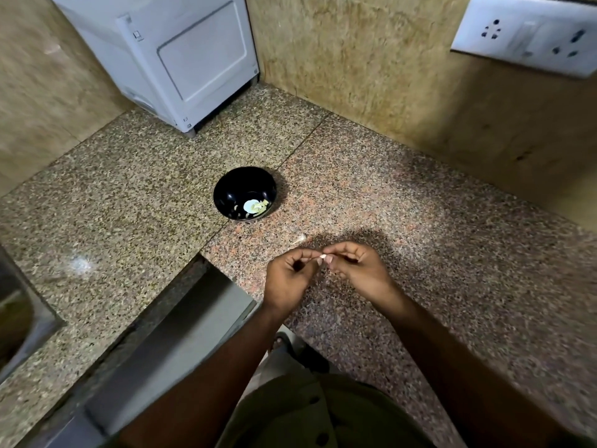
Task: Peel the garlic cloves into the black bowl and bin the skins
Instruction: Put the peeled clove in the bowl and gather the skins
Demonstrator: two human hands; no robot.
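Pinching a small pale garlic clove [321, 256], seemingly half-skinned, left hand [288, 276] and right hand [357, 270] risk dropping it short of the round black bowl [226, 192].

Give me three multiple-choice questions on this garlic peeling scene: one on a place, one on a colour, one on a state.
1. Where does the black bowl stand?
A. On the granite counter
B. On the white appliance
C. In the sink

2. What colour is the switch plate on the wall?
A. Red
B. White
C. Black

3. What are the two hands doing?
A. Lying flat on the counter
B. Lifting the bowl
C. Pinching one garlic clove

Key: A, the bowl sits on the speckled stone; B, the plate is white; C, left hand and right hand meet on the clove.
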